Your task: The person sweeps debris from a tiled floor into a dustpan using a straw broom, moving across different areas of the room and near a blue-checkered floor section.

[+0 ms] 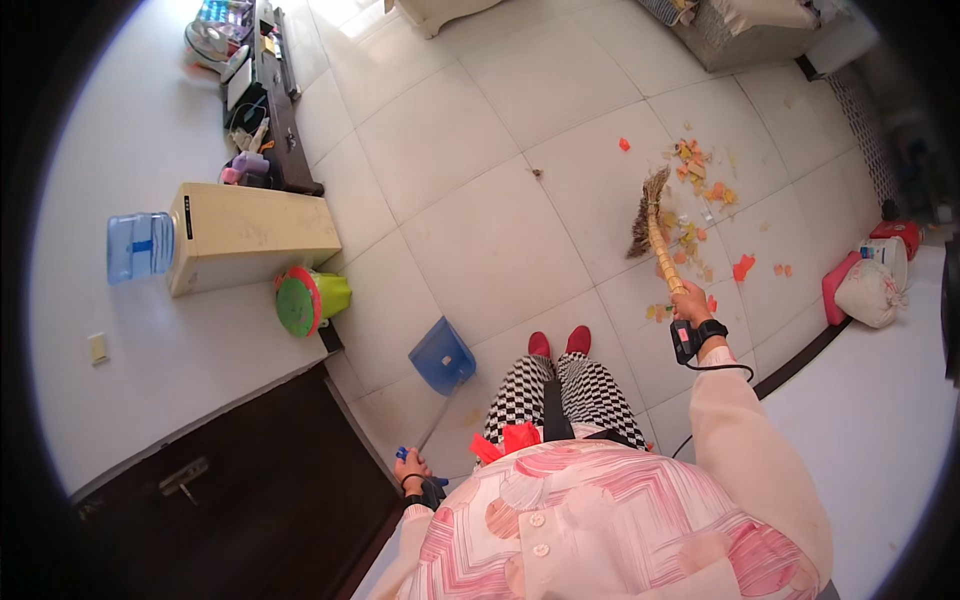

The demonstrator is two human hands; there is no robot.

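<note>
My right hand (690, 303) grips the wrapped handle of a straw broom (654, 217), whose bristles lie over the floor at the right. Scraps of orange, yellow and red material (694, 161) are scattered around the broom head, mostly beyond and right of it. My left hand (414, 466), low at the left, holds the blue-ended handle of a long-handled dustpan. Its blue plastic pan (442, 357) is at floor level, left of my red shoes (578, 340). A small dark bit (537, 173) lies on the tiles farther ahead.
A yellowish water dispenser (255, 229) with a blue bottle stands at the left, beside a green and red bin (315, 300). A dark door (225, 480) is at lower left. A tied white sack (868, 294) and buckets stand by the right wall; a sofa (742, 34) is at upper right.
</note>
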